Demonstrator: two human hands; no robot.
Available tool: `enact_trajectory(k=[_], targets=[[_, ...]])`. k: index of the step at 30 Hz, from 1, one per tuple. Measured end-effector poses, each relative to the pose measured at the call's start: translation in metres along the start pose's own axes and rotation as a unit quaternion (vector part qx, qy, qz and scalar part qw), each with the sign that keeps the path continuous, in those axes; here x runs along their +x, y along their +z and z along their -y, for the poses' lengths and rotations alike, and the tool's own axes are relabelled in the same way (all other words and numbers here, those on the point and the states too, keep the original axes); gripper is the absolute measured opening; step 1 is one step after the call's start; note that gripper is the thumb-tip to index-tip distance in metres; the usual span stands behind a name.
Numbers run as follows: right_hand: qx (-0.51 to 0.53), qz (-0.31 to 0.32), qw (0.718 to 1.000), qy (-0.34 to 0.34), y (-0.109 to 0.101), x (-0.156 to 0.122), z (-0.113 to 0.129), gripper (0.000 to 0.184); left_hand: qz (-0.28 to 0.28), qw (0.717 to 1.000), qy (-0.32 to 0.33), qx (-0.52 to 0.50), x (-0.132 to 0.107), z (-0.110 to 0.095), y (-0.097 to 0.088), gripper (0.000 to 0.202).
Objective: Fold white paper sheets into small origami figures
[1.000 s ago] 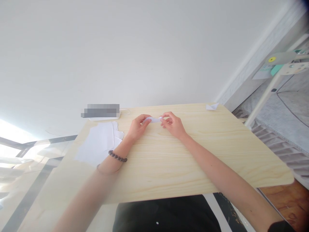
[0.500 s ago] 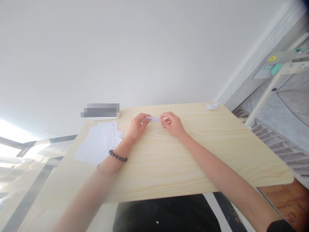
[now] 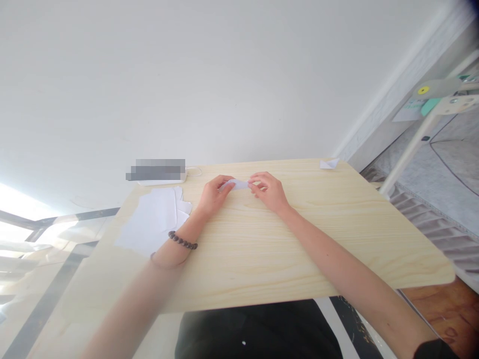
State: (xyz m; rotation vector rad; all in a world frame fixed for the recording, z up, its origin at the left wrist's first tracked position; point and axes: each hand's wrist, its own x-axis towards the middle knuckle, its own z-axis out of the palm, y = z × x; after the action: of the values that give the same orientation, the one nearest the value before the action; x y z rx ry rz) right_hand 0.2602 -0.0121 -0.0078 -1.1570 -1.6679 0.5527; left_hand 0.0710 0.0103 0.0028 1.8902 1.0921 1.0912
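Note:
A small folded strip of white paper (image 3: 238, 184) is held just above the far middle of a light wooden table (image 3: 262, 249). My left hand (image 3: 214, 195), with a dark bead bracelet on its wrist, pinches the strip's left end. Pinching the right end is my right hand (image 3: 268, 190), its fingers curled. Both hands rest near the tabletop.
A loose pile of white paper sheets (image 3: 153, 219) lies on the table's left side. A white box (image 3: 160, 174) sits at the far left edge by the wall. A small folded paper piece (image 3: 328, 164) rests at the far right corner. A stand (image 3: 415, 144) rises to the right of the table.

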Motion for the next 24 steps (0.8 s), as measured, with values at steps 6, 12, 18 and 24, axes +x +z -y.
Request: enact_trajectory(k=[6, 12, 18, 24], targets=[[-0.043, 0.013, 0.999, -0.028, -0.0003, -0.0011, 0.0014, 0.020, -0.007, 1.000, 0.002, -0.022, -0.0008, -0.0009, -0.0001, 0.027], [-0.049, -0.015, 0.998, -0.042, -0.0007, -0.0003, 0.0005, 0.021, -0.011, 0.999, 0.004, -0.043, -0.0004, -0.0004, 0.0014, 0.030], [-0.049, -0.041, 0.997, -0.042, -0.0013, -0.0001, 0.0018, 0.017, -0.021, 0.999, -0.018, -0.038, -0.0008, 0.0004, 0.0020, 0.033], [-0.057, -0.024, 0.997, -0.036, -0.0014, 0.0007, -0.0008, 0.016, -0.022, 0.998, -0.028, -0.045, -0.0010, -0.0003, 0.0013, 0.034]])
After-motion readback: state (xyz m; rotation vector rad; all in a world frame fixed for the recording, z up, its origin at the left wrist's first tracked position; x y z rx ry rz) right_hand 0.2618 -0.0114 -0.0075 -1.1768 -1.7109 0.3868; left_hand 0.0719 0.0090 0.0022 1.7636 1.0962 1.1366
